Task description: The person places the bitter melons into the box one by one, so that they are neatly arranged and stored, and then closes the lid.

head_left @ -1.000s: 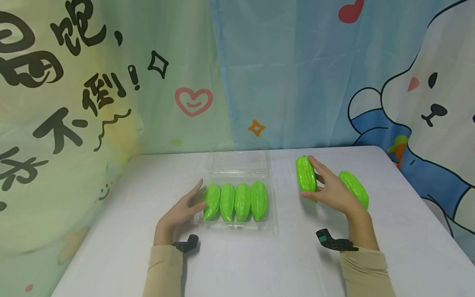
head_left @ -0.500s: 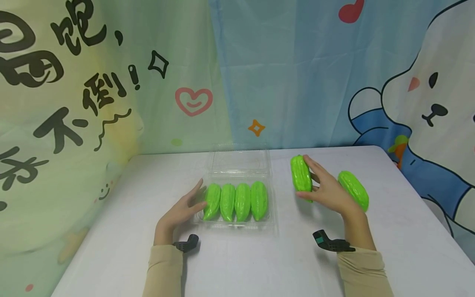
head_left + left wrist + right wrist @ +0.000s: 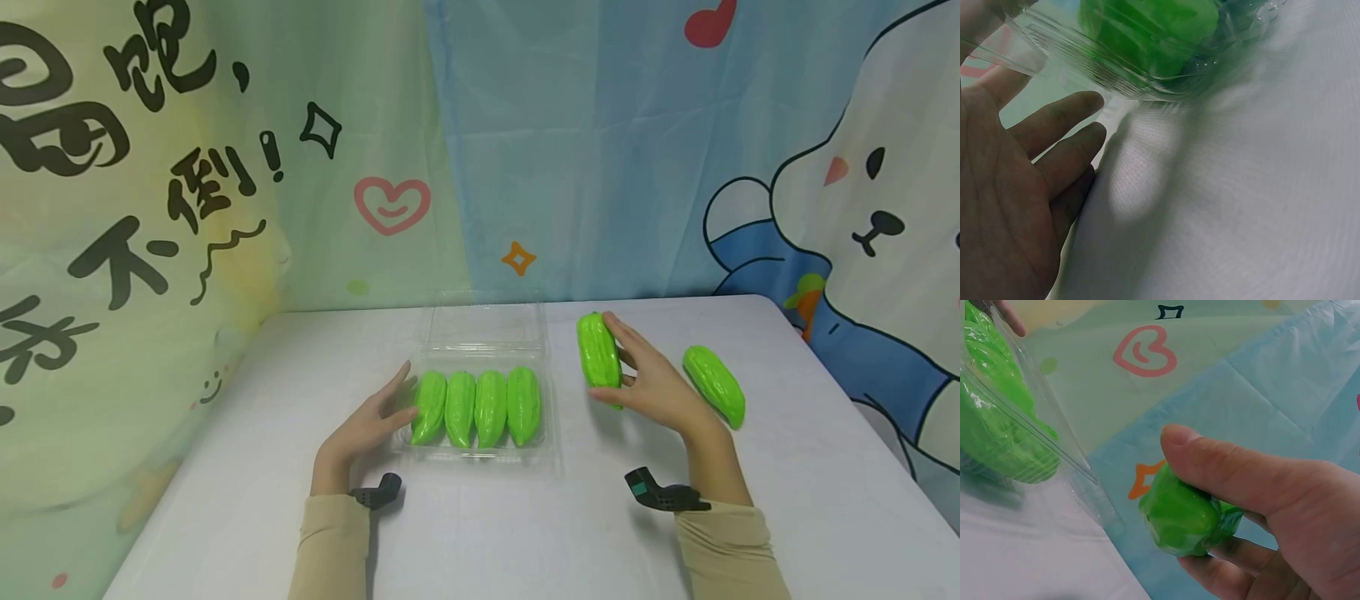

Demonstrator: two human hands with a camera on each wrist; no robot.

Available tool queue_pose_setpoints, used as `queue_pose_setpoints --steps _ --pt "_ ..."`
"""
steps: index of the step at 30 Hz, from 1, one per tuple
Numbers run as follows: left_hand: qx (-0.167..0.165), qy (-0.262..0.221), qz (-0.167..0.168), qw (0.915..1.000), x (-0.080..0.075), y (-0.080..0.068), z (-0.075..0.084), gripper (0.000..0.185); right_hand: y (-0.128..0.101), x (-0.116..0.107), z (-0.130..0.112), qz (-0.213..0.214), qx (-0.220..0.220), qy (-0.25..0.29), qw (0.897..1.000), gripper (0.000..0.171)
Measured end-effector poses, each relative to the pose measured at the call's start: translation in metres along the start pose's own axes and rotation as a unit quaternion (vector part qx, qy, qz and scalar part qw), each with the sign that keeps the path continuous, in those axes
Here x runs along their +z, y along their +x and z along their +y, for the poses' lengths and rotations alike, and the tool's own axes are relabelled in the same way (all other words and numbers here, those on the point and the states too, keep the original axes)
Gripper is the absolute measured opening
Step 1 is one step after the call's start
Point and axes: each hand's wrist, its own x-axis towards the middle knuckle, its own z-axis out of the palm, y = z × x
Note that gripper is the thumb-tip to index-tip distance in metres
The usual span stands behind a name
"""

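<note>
My right hand (image 3: 660, 387) grips a glossy green, ridged bitter melon (image 3: 599, 350) between thumb and fingers, to the right of a clear plastic box (image 3: 551, 417). In the right wrist view the rounded end of this bitter melon (image 3: 1179, 515) shows under the thumb. Several similar bitter melons (image 3: 491, 408) lie side by side in the box, whose lid (image 3: 487, 325) is folded back. At the box's left side is my left hand (image 3: 367, 429), fingers spread and the thumb tip over the left wall. The left wrist view shows its palm and relaxed fingers (image 3: 1063, 122) beside the box.
Another green bitter melon (image 3: 714, 386) lies on the white tablecloth (image 3: 525, 533) to the right of my right hand. A printed fabric backdrop (image 3: 525, 150) hangs behind the table's back edge. Each wrist wears a black camera mount (image 3: 667, 492).
My right hand has moved a little left with the bitter melon, toward the box, away from the one lying at right. My left hand and the box have stayed in place.
</note>
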Motion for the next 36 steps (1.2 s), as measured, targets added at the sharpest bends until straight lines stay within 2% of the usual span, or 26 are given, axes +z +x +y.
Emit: queue_pose_setpoints --steps 9,23,36 --pt "0.0 -0.002 -0.002 1.0 -0.001 0.0 0.001 0.079 0.002 0.005 -0.005 0.009 -0.023 0.001 1.0 0.111" --pt "0.011 0.002 -0.008 0.9999 -0.001 -0.002 0.003 0.08 0.006 0.015 -0.013 -0.003 -0.028 0.02 0.999 0.108" --pt "0.006 -0.005 -0.006 1.0 -0.001 0.0 0.0 0.08 0.011 0.027 -0.013 -0.007 -0.039 0.025 0.999 0.109"
